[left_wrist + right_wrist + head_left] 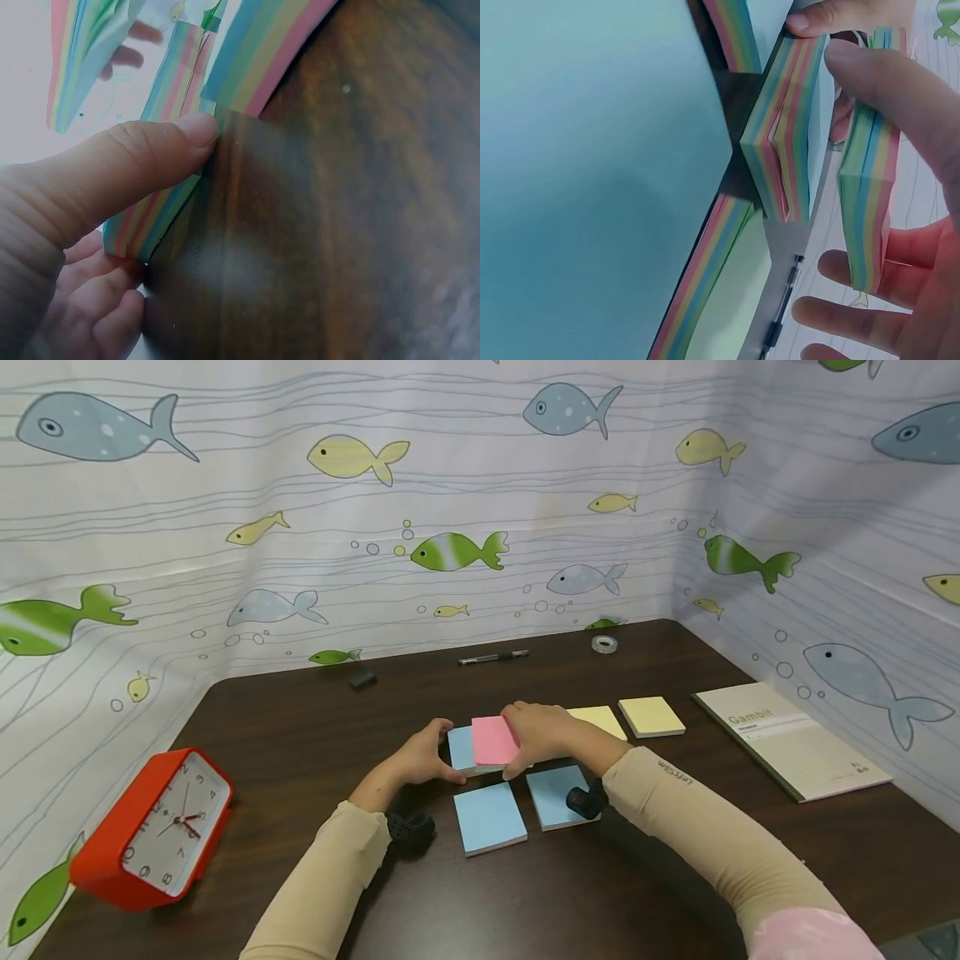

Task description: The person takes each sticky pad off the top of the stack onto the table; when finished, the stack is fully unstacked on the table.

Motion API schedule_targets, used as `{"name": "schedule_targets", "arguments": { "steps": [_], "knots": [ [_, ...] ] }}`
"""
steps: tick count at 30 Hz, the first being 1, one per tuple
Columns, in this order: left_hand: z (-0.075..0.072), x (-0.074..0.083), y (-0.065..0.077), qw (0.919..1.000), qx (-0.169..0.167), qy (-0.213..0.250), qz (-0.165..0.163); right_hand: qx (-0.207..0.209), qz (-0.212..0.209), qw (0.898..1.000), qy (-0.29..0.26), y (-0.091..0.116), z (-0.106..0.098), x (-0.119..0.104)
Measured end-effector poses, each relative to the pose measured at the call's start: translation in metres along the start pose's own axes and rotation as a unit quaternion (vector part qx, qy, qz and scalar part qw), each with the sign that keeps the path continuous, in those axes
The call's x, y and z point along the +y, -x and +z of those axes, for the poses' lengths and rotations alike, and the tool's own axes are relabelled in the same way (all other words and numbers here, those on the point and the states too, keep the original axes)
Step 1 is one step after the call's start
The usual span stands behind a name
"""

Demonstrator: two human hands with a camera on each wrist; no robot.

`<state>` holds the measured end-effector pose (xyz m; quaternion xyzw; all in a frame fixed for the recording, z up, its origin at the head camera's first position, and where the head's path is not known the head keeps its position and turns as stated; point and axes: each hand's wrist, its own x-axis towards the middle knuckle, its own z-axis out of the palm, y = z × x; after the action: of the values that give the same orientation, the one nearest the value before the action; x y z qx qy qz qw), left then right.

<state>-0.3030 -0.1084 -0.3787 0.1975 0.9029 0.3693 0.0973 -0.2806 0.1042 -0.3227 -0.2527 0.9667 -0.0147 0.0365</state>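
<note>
A pink-topped sticky-note pad (491,741) is held by my right hand (542,733), thumb on the near edge and fingers on the far side. It overlaps a blue-topped stack of two sticky-note pads (461,748) in the head view. Around the left end of that stack, my left hand (415,757) grips with the thumb in front and fingers behind. The right wrist view shows the held pad's striped edge (868,202) apart from the striped stack (787,139). Closer to me lie two blue pads, one at left (491,818) and one at right (553,797).
Beyond my right wrist lie a partly hidden yellow pad (602,721) and another yellow pad (651,717). A notebook (791,739) is at right, a red clock (161,827) at left. A pen (493,657), tape roll (604,644) and small black block (363,680) lie at the back.
</note>
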Motion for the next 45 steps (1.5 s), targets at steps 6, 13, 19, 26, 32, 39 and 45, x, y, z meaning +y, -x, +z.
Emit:
{"name": "schedule_targets", "arguments": {
  "steps": [6, 13, 19, 26, 32, 39, 45],
  "knots": [
    [0.000, 0.000, 0.002, 1.0000, -0.007, 0.005, 0.002, 0.002, -0.001, 1.000, -0.015, 0.014, -0.001, 0.014],
    [-0.001, -0.001, 0.003, 0.9999, -0.012, 0.001, 0.004, -0.009, 0.005, 0.999, -0.030, 0.034, -0.005, 0.035],
    [-0.002, 0.000, 0.003, 0.9999, -0.009, 0.006, 0.007, -0.039, -0.008, 0.998, -0.049, 0.052, -0.006, 0.055],
    [-0.002, -0.001, 0.005, 0.9998, -0.016, 0.011, 0.003, -0.054, -0.009, 0.994, -0.092, 0.073, 0.000, 0.073],
    [-0.004, 0.001, 0.005, 0.9997, -0.013, 0.019, 0.004, -0.055, -0.010, 0.994, -0.096, 0.085, 0.000, 0.083],
    [-0.004, 0.001, 0.006, 0.9998, -0.013, 0.014, 0.001, -0.060, 0.001, 0.992, -0.111, 0.099, 0.002, 0.099],
    [-0.003, 0.001, 0.006, 0.9999, -0.012, 0.000, 0.004, -0.068, 0.003, 0.991, -0.116, 0.108, 0.006, 0.111]
  ]
}}
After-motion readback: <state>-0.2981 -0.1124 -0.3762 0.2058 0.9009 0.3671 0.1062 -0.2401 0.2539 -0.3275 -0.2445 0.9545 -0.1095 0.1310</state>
